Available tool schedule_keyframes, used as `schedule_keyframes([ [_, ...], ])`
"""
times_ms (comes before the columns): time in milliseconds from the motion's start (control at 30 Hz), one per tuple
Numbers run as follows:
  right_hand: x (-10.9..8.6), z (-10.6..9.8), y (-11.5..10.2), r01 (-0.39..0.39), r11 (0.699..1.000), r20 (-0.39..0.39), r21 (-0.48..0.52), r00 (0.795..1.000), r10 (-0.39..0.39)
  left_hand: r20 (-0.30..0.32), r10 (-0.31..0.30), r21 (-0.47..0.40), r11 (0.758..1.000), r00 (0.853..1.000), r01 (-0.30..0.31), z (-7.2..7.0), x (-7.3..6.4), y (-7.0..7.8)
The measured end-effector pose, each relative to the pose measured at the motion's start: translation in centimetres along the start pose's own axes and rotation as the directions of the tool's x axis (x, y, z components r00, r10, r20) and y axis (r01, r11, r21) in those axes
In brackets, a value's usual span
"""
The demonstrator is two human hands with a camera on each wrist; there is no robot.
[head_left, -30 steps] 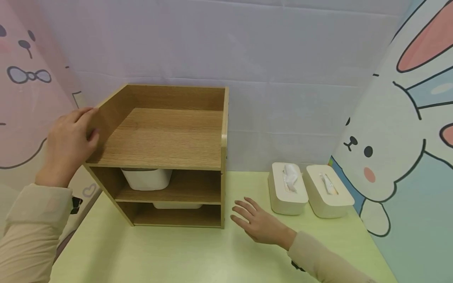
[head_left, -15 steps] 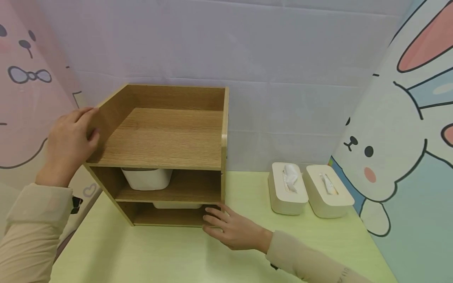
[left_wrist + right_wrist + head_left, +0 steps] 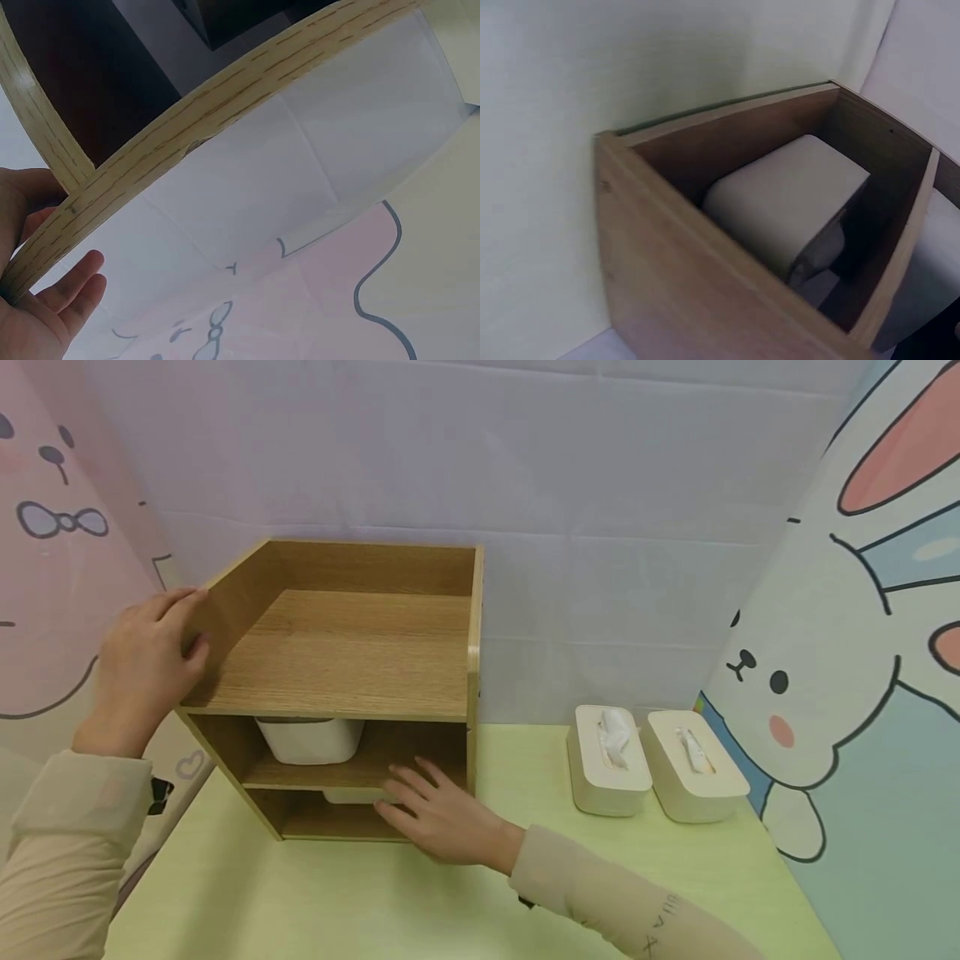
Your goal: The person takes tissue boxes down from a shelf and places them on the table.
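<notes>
A wooden tabletop shelf stands on the table. My left hand grips its left side panel, thumb inside and fingers outside; the left wrist view shows the panel edge between them. My right hand, fingers spread, is in front of the shelf's two lower compartments, holding nothing. A white box sits at the left of the middle compartment. Below it, a second white box is partly hidden by the shelf board and my right hand; the right wrist view shows that lower box more fully.
Two white tissue boxes stand side by side right of the shelf: the nearer-left one with tissue sticking out, the other with something white in its slot. A pale yellow-green table meets printed cloth walls behind and at both sides.
My right hand has moved left from beside the shelf's right side to in front of its lower compartments. My left hand and the boxes have stayed in place.
</notes>
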State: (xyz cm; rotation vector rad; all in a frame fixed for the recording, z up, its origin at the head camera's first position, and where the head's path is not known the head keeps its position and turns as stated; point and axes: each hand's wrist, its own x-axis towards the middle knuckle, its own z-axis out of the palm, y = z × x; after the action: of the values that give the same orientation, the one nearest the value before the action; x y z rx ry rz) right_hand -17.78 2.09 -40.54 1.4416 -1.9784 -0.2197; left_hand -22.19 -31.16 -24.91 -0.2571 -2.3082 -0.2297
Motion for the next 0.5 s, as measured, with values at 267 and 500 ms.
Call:
schedule_keyframes([
  [267, 4.5, 0.2, 0.7, -0.132, 0.991, 0.073, -0.003, 0.989, 0.132, 0.014, 0.002, -0.001, 1.0, 1.0, -0.002, 0.1, 0.2, -0.3],
  [500, 7.6, 1.4, 1.3, -0.188, 0.982, 0.065, -0.026, 0.98, 0.189, 0.005, 0.012, 0.009, 1.0, 1.0, -0.012, 0.2, 0.3, -0.5],
])
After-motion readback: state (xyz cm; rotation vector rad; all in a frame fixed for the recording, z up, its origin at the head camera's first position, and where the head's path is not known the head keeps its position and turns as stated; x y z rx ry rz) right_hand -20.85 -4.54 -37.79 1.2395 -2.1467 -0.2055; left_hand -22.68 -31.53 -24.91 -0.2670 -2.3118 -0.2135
